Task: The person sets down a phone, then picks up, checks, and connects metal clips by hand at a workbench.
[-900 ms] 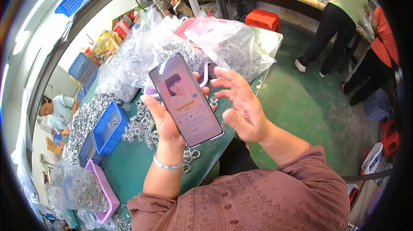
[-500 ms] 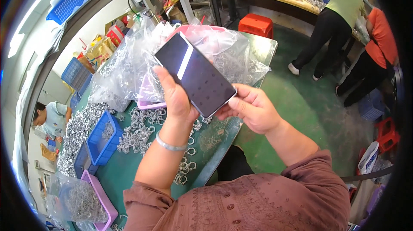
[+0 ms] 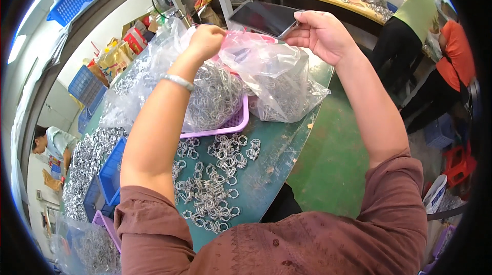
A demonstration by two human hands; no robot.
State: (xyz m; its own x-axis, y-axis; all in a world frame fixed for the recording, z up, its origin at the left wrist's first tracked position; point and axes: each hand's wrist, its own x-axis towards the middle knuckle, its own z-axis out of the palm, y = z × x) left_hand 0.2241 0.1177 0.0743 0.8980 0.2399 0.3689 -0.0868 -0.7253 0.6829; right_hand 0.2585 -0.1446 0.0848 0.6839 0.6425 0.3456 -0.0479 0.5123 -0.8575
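The right hand [image 3: 320, 34] grips a dark phone [image 3: 265, 18] by its right edge, held high at the far side. The left hand [image 3: 206, 40] is closed in a fist, just left of it, above clear bags [image 3: 277, 78] of metal rings on the green tabletop [image 3: 277, 157].

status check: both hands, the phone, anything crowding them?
Right hand holds the dark phone up by its edge. Left hand fisted, grip on the clear bag. Bagged metal rings in the purple tray right beneath.
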